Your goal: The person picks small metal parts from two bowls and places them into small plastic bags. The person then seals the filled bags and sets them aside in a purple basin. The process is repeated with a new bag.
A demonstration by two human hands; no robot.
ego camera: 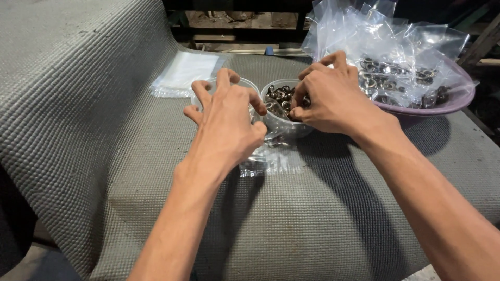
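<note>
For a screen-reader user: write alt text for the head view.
Right hand reaches into a clear cup of metal rings; left hand hovers over a second cup on a grey mat. A purple bowl holds bagged rings.

Both arms are bare and reach forward from the bottom edge of the view. The left hand [225, 122] shows its back to the camera, with the wrist straight. Its fingers are spread wide and bent like a claw, and the tips point down and forward. The right forearm comes in from the lower right corner at a slant. The right hand [329, 96] is turned inward, with curled fingers, and the thumb and first fingers make a small pinching grip.
</note>
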